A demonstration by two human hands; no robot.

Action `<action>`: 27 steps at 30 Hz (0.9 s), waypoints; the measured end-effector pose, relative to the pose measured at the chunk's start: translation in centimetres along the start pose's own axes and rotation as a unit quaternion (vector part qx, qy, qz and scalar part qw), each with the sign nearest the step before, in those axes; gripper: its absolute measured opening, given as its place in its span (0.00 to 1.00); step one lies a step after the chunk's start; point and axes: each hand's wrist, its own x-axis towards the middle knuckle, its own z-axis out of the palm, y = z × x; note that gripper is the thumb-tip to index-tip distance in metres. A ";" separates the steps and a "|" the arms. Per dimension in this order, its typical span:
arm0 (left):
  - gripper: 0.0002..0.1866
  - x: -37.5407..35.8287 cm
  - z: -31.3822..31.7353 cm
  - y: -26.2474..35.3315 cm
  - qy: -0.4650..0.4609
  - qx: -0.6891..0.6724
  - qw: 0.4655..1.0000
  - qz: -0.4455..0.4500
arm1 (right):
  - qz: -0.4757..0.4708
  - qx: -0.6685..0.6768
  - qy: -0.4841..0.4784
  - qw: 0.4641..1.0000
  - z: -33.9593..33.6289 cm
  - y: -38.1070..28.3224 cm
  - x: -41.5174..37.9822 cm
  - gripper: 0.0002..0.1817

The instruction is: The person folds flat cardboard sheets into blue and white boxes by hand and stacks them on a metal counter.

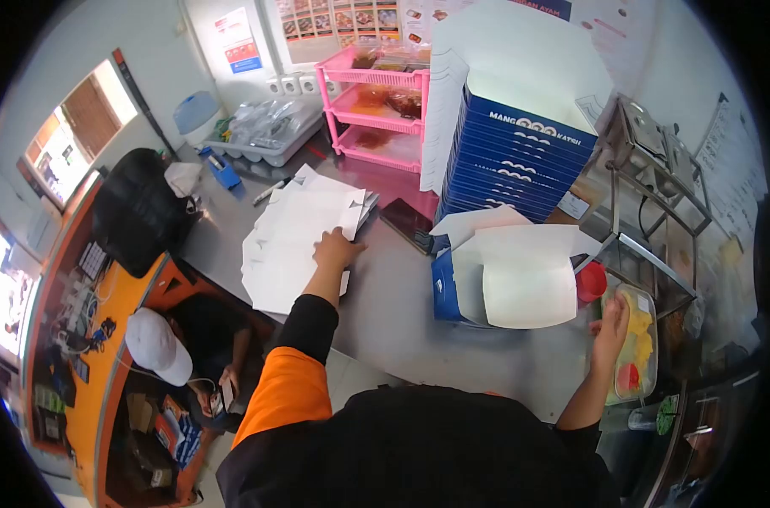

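Observation:
My left hand [337, 251] lies with its fingers spread on a stack of flat white cardboard box blanks [292, 241] on the metal counter. My right hand [610, 328] is at the right, beside a clear plastic container [653, 360] with yellow contents and a red item inside. Its fingers look extended with the thumb apart, and I see nothing held in them. Between my hands stands a folded blue-and-white box [446, 289] with its white lid raised. A tall stack of open blue boxes [520, 161] rises behind it.
Near the blanks lies a dark phone [407, 223]. A pink tiered rack [376, 114] and a grey tray of plastic packets [271, 135] stand at the back. A red cup [590, 281] sits by a metal rack [656, 245]. Below left, a person in a white cap [158, 343] holds a phone.

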 end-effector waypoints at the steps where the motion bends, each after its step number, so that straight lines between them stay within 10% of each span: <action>1: 0.27 1.0 0.4 0.0 -0.018 -0.008 1.000 -0.013 | -0.010 0.008 0.003 1.000 -0.1 -0.5 -0.7 0.22; 4: 0.11 4.0 0.8 -1.1 -0.046 -0.036 0.998 -0.016 | -0.009 0.009 0.002 1.000 -0.9 -1.4 -2.8 0.21; 7: 0.10 9.9 2.9 -8.0 0.002 0.035 0.937 0.348 | -0.048 0.020 -0.102 0.993 0.0 -3.2 -5.9 0.20; 8: 0.13 7.6 0.0 -8.1 0.106 -0.058 0.932 0.340 | -0.060 0.061 -0.171 0.982 1.2 -3.8 -7.0 0.21; 9: 0.18 5.5 -3.5 -6.2 0.001 -0.293 0.952 0.086 | -0.072 0.100 -0.240 0.963 2.4 -4.5 -8.0 0.22; 11: 0.23 2.2 -8.0 -4.0 -0.045 -0.489 0.871 -0.017 | -0.137 0.042 -0.392 0.909 5.3 -5.6 -8.9 0.23; 15: 0.29 -2.7 -11.3 -2.8 -0.086 -0.638 0.764 0.042 | -0.141 0.027 -0.564 0.813 12.8 -9.3 -10.3 0.30; 19: 0.33 -9.5 -13.2 -2.4 -0.107 -0.698 0.702 0.090 | -0.332 0.000 -0.539 0.774 25.3 -7.8 -11.6 0.46; 21: 0.31 -11.1 -12.7 -3.8 -0.244 -0.830 0.501 0.036 | -0.410 -0.006 -0.567 0.714 29.3 -7.8 -14.0 0.53; 24: 0.29 -13.0 -14.5 -5.9 -0.199 -0.781 0.588 0.068 | -0.492 -0.150 -0.604 0.608 29.3 -10.9 -17.6 0.54; 27: 0.20 -12.7 -16.2 -8.8 -0.191 -0.726 0.660 0.030 | -0.491 -0.045 -0.570 0.657 29.8 -10.6 -19.6 0.52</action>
